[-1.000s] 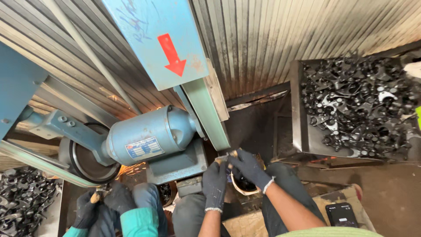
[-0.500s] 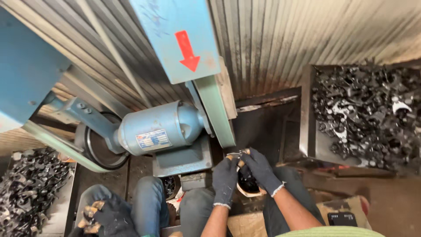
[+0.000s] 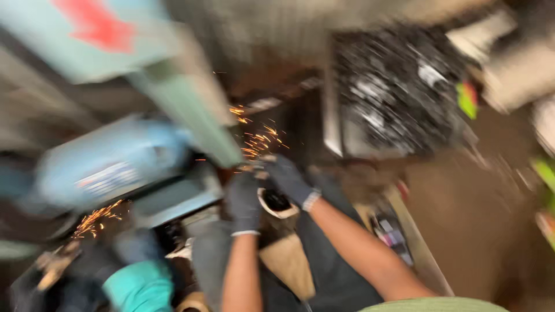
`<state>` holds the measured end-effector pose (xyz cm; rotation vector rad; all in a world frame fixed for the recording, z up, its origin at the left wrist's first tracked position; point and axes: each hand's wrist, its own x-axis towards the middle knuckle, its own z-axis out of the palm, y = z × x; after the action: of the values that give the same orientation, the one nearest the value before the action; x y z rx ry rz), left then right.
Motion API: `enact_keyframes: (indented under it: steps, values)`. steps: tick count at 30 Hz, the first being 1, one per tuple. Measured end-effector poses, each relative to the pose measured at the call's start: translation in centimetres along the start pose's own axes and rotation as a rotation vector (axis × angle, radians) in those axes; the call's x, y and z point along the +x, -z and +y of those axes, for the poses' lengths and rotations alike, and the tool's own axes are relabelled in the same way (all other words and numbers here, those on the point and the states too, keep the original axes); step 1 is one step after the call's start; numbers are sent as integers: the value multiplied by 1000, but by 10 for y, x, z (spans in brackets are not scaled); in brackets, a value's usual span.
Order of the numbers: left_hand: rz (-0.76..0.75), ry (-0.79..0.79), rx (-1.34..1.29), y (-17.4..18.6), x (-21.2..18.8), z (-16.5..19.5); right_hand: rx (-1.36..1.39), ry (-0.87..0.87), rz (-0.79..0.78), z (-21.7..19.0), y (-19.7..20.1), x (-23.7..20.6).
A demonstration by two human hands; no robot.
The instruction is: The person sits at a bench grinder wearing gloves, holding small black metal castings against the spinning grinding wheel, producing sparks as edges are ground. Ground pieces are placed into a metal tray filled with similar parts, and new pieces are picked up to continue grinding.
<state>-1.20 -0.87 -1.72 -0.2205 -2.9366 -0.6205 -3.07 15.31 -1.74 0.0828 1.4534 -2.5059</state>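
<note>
One head view is recorded, and it is heavily blurred by motion. Two gloved hands of the wearer are seen near the middle. The left hand [image 3: 244, 202], in a dark glove, is curled closed around a small workpiece [image 3: 260, 173] at its fingertips; the right hand [image 3: 289, 180], likewise in a dark glove, is closed over the same piece from the right. The piece itself is too small and blurred to be identified. It is held just below the lower edge of a green guard [image 3: 193, 110], and one burst of orange sparks [image 3: 257, 138] is thrown upward from that point. Beneath the two hands one round light-rimmed container [image 3: 276, 203] is noted, resting on the wearer's lap.

To the left one blue motor housing [image 3: 110, 162] is observed, with the green guard rising beside it. A second burst of sparks [image 3: 95, 218] is seen at the near left, just beside a co-worker's teal sleeve [image 3: 139, 283]; that person's hand cannot be made out clearly.

At the far right one open bin [image 3: 399, 86] filled with dark metal parts is recorded; the parts are too blurred to be counted. One flat dark device [image 3: 390, 234] lies near the wearer's right forearm. One red arrow mark [image 3: 95, 23] shows on the blue panel at the far left
</note>
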Motion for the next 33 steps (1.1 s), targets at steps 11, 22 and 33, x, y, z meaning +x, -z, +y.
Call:
enact_keyframes:
  steps: [11,22,33]
  values:
    - [20,222,-659,93,-61,51,-977,29,-204,-16,-15,-90]
    - [-210,430,-773,79,-59,2,-443,295,-554,-64,-30,-75]
    - [34,545,-995,-31,-8,-40,-322,-249,-130,-15,-60,17]
